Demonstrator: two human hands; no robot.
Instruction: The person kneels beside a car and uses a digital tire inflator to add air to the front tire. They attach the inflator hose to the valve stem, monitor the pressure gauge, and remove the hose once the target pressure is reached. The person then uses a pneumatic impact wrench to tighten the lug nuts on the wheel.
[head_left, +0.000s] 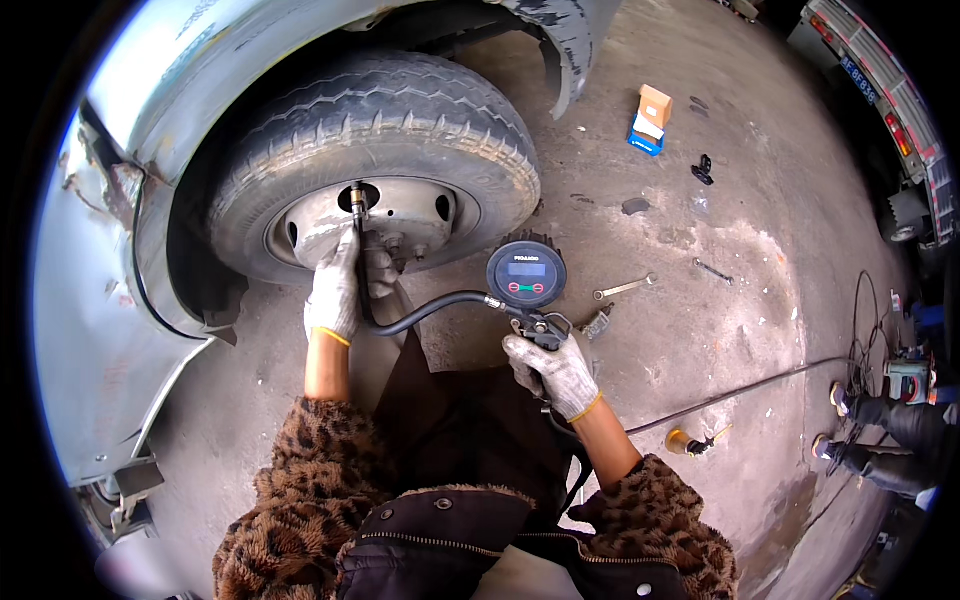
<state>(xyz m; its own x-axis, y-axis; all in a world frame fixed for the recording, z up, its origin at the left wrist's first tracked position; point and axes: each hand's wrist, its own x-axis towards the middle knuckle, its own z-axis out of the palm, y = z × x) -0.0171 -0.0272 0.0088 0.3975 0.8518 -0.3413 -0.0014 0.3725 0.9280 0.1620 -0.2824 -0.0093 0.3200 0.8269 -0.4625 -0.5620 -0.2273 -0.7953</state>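
Observation:
A worn truck-type tyre on a pale steel wheel sits under a dented fender. My left hand, in a whitish knit glove, grips the end of a black hose close to the wheel. From its fingers a metal air chuck reaches into a round opening in the wheel; whether it sits on a valve is hidden. My right hand, gloved alike, is closed around the handle of a digital tyre inflator. Its round gauge faces up, with a small display and buttons.
Two wrenches, one larger and one smaller, lie on the concrete floor to the right. Beyond are an open cardboard box and a parked truck. An air hose runs rightward toward another person's legs.

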